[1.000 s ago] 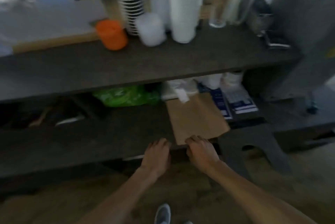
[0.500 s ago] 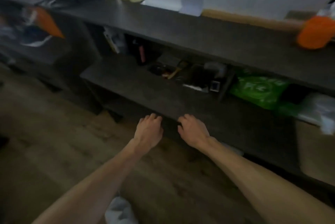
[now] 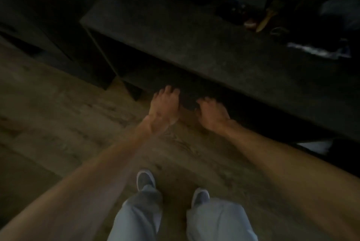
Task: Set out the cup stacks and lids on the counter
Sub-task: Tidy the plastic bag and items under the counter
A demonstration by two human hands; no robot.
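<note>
Presently: left hand [image 3: 164, 107] and right hand [image 3: 211, 113] both empty, fingers loosely curled, near lower shelf [image 3: 194, 51] edge | no cups or lids visible | progress undeterminable.

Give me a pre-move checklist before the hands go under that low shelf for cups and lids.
1. Left hand free: ok, holds nothing.
2. Right hand free: ok, holds nothing.
3. Cup stacks or lids in sight: not ok, none visible.
4. Space under the shelf readable: cannot tell, too dark.
5. Floor clear by the shoes: ok.
6. Picture sharp enough to aim: not ok, dim and blurred.
</note>
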